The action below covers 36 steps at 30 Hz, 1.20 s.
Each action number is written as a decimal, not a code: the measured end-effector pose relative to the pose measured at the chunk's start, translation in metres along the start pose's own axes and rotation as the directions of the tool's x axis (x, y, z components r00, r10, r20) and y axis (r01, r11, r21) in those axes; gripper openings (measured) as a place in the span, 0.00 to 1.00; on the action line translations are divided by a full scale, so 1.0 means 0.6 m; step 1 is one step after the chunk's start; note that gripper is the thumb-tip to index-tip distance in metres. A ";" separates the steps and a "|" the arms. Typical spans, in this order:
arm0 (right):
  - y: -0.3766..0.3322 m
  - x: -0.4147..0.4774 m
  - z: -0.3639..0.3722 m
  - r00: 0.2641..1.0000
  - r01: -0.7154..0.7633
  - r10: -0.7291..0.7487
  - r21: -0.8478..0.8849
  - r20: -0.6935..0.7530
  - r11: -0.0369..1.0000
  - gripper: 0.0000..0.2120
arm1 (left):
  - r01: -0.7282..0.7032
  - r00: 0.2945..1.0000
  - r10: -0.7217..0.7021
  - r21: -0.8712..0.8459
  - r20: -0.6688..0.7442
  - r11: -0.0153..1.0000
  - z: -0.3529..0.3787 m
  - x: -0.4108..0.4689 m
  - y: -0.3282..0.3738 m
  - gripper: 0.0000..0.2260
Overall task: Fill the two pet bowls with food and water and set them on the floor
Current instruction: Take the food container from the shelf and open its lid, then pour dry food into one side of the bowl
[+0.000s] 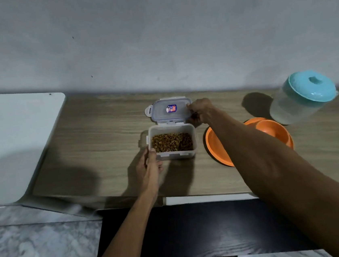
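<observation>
A: Here, why does your left hand (150,164) clasp the food box (172,141)?
B: To steady it on the table (102,136); your right hand (201,111) pinches the lid (169,111) aside, bowls (270,131) beside.

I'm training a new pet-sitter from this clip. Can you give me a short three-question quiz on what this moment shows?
1. True or false: the food container is open, with kibble visible inside.
2. What is the right hand touching?
A. the orange bowls
B. the lid
C. the jug
3. Fill in: the jug with the teal top stands to the ____ of the orange bowls.

Key
1. True; the left hand steadies its near left corner.
2. B; the lid lies on the table behind the container.
3. Right, towards the wall.
</observation>
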State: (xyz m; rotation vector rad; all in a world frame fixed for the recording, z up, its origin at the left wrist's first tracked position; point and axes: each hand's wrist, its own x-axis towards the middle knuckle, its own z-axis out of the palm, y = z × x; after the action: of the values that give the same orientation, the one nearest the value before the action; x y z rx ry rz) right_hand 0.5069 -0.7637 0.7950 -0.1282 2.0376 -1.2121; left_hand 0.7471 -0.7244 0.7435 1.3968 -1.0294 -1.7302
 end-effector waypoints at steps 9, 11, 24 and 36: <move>0.014 -0.014 0.010 0.963 0.089 -0.179 -0.385 -0.202 0.918 0.13 | -0.004 1.000 0.004 0.024 0.010 1.000 0.001 -0.011 0.012 0.14; 0.017 -0.037 0.002 0.960 0.130 -0.217 -0.402 -0.178 0.906 0.15 | -0.021 1.000 0.021 0.026 0.011 0.999 0.003 -0.024 0.025 0.12; 0.070 -0.176 -0.033 0.991 0.103 -0.063 -0.396 0.114 0.912 0.12 | -0.005 1.000 0.002 0.144 0.020 0.990 -0.004 -0.054 0.054 0.16; 0.052 -0.217 -0.154 0.974 0.014 -0.051 0.169 0.219 0.986 0.04 | 0.025 1.000 -0.030 0.329 0.008 0.944 0.029 -0.068 0.057 0.21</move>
State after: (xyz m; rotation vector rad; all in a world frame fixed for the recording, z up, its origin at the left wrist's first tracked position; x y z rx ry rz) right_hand 0.5494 -0.6239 0.8667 -0.2083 1.7402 -1.3209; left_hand 0.7387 -0.7014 0.7941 1.6115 -1.3606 -1.6407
